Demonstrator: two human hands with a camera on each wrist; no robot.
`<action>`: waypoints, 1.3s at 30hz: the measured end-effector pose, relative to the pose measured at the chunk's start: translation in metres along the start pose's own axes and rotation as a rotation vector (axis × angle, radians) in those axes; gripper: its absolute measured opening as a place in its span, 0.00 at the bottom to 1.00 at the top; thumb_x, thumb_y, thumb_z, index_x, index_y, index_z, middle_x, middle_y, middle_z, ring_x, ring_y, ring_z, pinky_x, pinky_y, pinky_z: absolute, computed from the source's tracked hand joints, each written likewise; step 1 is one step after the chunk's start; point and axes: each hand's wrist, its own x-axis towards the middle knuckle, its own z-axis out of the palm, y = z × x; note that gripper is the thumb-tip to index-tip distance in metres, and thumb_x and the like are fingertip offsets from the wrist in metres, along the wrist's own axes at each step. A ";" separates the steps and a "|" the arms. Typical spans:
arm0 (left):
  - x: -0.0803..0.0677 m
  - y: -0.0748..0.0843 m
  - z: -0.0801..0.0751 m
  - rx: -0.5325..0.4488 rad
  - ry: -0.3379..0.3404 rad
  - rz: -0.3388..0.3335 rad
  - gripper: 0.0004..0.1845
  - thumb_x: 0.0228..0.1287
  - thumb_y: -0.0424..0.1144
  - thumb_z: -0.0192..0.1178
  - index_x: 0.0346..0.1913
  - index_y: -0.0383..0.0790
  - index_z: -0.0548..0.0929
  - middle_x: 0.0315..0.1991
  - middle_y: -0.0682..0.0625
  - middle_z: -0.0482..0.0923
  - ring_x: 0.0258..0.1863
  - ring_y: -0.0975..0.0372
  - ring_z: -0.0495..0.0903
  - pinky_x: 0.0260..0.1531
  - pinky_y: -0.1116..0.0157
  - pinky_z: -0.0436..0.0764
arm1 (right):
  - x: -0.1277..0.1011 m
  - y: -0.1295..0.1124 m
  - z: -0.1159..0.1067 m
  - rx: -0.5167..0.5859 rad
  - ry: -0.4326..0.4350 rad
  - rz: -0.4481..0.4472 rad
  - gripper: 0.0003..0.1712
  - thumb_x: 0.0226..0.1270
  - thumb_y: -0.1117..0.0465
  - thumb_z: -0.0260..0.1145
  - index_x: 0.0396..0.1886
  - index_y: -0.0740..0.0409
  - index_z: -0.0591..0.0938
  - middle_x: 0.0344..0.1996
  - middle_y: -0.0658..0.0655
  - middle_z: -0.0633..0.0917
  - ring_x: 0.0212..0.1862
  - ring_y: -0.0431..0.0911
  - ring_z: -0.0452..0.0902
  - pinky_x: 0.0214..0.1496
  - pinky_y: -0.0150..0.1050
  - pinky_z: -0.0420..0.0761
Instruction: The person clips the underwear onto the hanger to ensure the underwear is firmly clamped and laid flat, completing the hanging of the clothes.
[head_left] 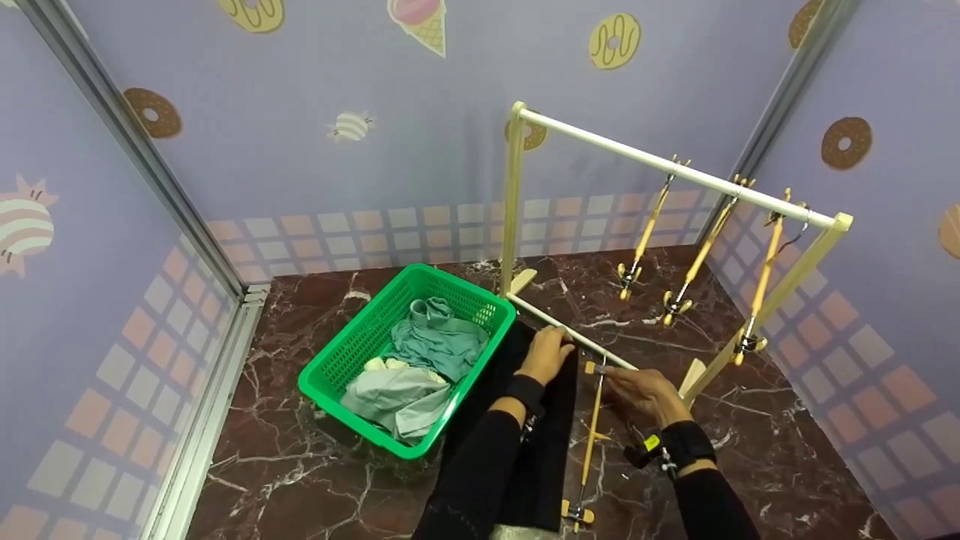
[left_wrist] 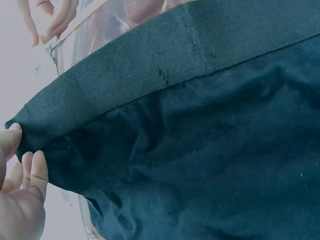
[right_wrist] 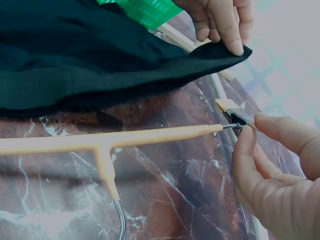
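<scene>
In the head view, the left hand lay on the far corner of one black garment spread on the marbled surface just beside one green basket, its fingers curled over the cloth's edge; the right hand pinched the clip at the far end of one wooden hanger lying on the surface beside the garment. One white-railed rack stood behind, with three more hangers hooked on its rail, and the basket held several pale green and cream clothes. In the left wrist view, the left hand gripped the garment's waistband corner between thumb and fingers. In the right wrist view, the right hand squeezed the hanger's metal clip between thumb and forefinger, while the left hand held the garment corner just above it, the two apart
</scene>
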 end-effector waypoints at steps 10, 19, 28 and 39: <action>-0.001 0.002 -0.004 -0.029 -0.011 -0.002 0.07 0.63 0.37 0.61 0.41 0.37 0.83 0.39 0.46 0.82 0.44 0.55 0.79 0.44 0.64 0.77 | 0.000 -0.005 -0.006 0.122 -0.090 0.049 0.06 0.63 0.79 0.57 0.39 0.75 0.78 0.34 0.66 0.85 0.40 0.50 0.84 0.56 0.37 0.75; -0.002 0.002 -0.006 -0.016 -0.027 0.033 0.06 0.63 0.37 0.61 0.39 0.37 0.82 0.38 0.46 0.83 0.41 0.56 0.81 0.42 0.65 0.78 | 0.001 -0.001 -0.002 -0.209 -0.064 -0.098 0.17 0.62 0.67 0.66 0.46 0.76 0.78 0.34 0.58 0.86 0.40 0.44 0.84 0.51 0.37 0.79; -0.003 0.004 -0.006 -0.029 -0.019 0.037 0.05 0.63 0.35 0.61 0.38 0.37 0.82 0.38 0.46 0.82 0.42 0.56 0.80 0.43 0.64 0.77 | -0.004 -0.003 0.007 -0.515 0.000 -0.384 0.19 0.65 0.61 0.64 0.46 0.75 0.80 0.22 0.53 0.82 0.22 0.38 0.74 0.22 0.29 0.72; 0.000 0.005 -0.007 -0.087 0.011 0.102 0.04 0.63 0.33 0.60 0.36 0.35 0.82 0.35 0.47 0.82 0.38 0.58 0.80 0.41 0.67 0.77 | -0.007 -0.009 0.019 -0.590 0.027 -0.514 0.19 0.63 0.63 0.66 0.45 0.78 0.79 0.20 0.53 0.81 0.21 0.39 0.75 0.21 0.27 0.72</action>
